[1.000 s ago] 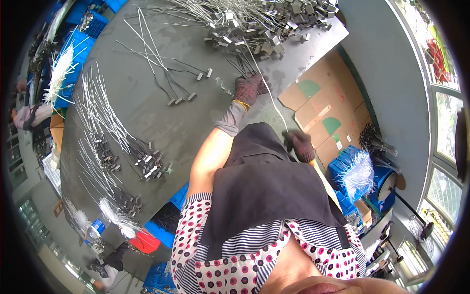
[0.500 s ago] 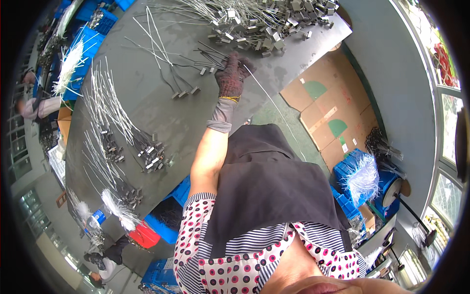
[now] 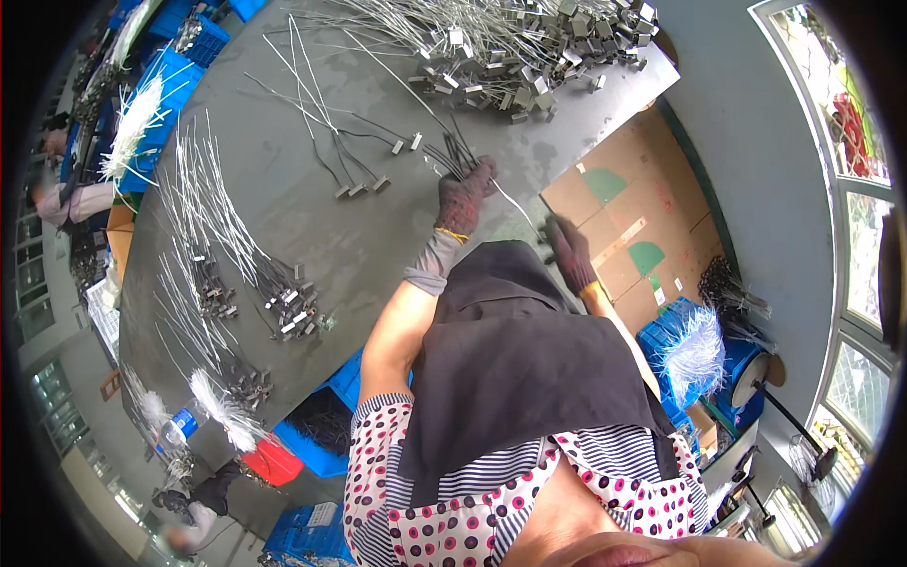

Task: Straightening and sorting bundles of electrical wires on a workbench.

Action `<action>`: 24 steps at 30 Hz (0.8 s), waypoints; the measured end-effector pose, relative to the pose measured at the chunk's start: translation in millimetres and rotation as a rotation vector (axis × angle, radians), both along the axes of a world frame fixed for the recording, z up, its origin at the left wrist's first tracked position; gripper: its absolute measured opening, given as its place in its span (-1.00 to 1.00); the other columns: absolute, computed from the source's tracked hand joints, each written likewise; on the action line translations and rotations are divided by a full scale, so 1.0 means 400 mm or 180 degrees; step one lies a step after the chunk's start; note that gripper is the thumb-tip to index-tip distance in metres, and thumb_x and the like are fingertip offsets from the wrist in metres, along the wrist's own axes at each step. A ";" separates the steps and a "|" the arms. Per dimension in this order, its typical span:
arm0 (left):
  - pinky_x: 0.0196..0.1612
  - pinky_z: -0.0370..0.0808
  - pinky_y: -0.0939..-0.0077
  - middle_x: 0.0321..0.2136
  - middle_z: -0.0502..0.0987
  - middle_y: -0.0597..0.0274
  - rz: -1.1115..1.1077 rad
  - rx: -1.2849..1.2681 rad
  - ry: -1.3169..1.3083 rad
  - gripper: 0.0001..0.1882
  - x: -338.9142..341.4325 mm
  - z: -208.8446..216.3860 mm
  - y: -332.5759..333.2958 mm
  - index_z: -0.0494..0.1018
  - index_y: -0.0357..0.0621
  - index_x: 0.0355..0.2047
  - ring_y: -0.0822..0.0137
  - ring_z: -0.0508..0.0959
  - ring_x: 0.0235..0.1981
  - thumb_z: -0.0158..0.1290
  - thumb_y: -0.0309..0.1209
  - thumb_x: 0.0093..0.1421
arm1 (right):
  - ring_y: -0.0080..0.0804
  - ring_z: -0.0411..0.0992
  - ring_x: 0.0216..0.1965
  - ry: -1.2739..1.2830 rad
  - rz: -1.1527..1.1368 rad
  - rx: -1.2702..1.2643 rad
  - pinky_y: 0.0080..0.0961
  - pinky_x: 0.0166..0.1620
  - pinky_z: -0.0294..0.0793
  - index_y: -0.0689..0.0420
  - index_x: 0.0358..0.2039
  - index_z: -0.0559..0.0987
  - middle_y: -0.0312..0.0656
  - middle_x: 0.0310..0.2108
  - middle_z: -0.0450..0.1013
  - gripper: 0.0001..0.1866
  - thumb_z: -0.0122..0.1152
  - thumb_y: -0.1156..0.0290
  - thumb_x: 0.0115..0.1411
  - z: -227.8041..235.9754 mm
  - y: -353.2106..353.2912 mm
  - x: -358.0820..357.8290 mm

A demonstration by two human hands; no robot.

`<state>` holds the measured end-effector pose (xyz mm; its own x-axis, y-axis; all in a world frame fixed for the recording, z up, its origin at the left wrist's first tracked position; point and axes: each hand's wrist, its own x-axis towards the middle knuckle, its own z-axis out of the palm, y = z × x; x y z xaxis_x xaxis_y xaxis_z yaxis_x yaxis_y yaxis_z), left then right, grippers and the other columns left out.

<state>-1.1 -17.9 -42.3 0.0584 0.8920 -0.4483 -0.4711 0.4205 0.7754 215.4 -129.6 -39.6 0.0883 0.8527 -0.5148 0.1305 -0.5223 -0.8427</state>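
My left hand [image 3: 465,197], in a dark red and grey work glove, is closed around a small bunch of dark wires [image 3: 457,153] over the metal table [image 3: 274,189]. From that hand a white wire [image 3: 513,202] curves toward my right hand [image 3: 570,253]. The gloved right hand is smeared by motion beyond the table edge, so its grip on the wire is unclear. Left of the bunch lie several loose wires [image 3: 340,151] with small metal blocks at their ends. A big heap of wires with metal blocks [image 3: 539,66] covers the far side.
More wire bundles [image 3: 222,236] are spread on the table's left. Blue crates [image 3: 326,425] and a red bin [image 3: 274,460] stand below its near edge. Flattened cardboard [image 3: 624,198] lies to the right, near a crate with white wires [image 3: 694,350]. Other people are at the far left.
My left hand has come nearer and slightly right with its wires. My right hand, hidden before, has come into view. Two wires with metal blocks now lie apart from the left hand.
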 end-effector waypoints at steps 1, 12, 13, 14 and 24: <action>-0.18 0.62 0.40 -0.24 0.62 0.17 -0.0040 -0.0005 0.0091 -0.73 0.000 -0.003 -0.013 0.55 -0.23 -0.06 0.32 0.63 -0.25 0.17 -0.36 0.28 | -0.29 0.55 -0.15 0.0146 -0.0036 0.0027 -0.46 -0.34 0.53 0.28 0.17 0.41 -0.08 -0.07 0.53 -0.34 0.01 -0.07 0.34 0.020 0.072 -0.048; -0.44 0.41 0.53 -0.51 0.58 0.34 0.0188 0.1342 0.1465 -0.73 -0.101 0.013 0.122 0.60 -0.22 -0.32 0.52 0.50 -0.51 0.14 -0.23 0.27 | 0.07 0.55 -0.07 -0.2112 0.0287 0.1078 -0.14 -0.02 0.52 0.29 0.10 0.42 0.19 -0.07 0.53 -0.33 0.03 -0.10 0.29 0.126 0.538 -0.344; -0.42 0.44 0.48 -0.52 0.58 0.27 0.0092 0.0719 0.1914 -0.73 -0.138 0.007 0.133 0.59 -0.20 -0.26 0.44 0.52 -0.52 0.16 -0.23 0.23 | 0.20 0.46 0.05 -0.1806 0.0269 0.0931 -0.05 0.10 0.44 0.30 0.11 0.40 0.26 -0.02 0.49 -0.35 0.04 -0.06 0.28 0.149 0.560 -0.341; -0.39 0.48 0.43 -0.53 0.58 0.20 -0.0039 0.0095 0.2337 -0.70 -0.168 -0.001 0.144 0.59 -0.19 -0.20 0.37 0.55 -0.52 0.17 -0.23 0.19 | 0.20 0.46 0.05 -0.1814 0.0263 0.0933 -0.05 0.10 0.44 0.30 0.11 0.40 0.26 -0.02 0.49 -0.35 0.04 -0.06 0.28 0.150 0.589 -0.339; -0.34 0.58 0.33 -0.48 0.61 0.14 0.0709 0.1020 0.3644 -0.70 -0.244 -0.009 0.122 0.56 -0.22 -0.26 0.21 0.64 -0.49 0.20 -0.21 0.21 | 0.16 0.48 0.01 -0.1964 0.1174 0.0294 -0.06 0.06 0.46 0.24 -0.06 0.54 0.22 -0.08 0.52 -0.44 0.09 -0.02 0.19 0.109 0.596 -0.272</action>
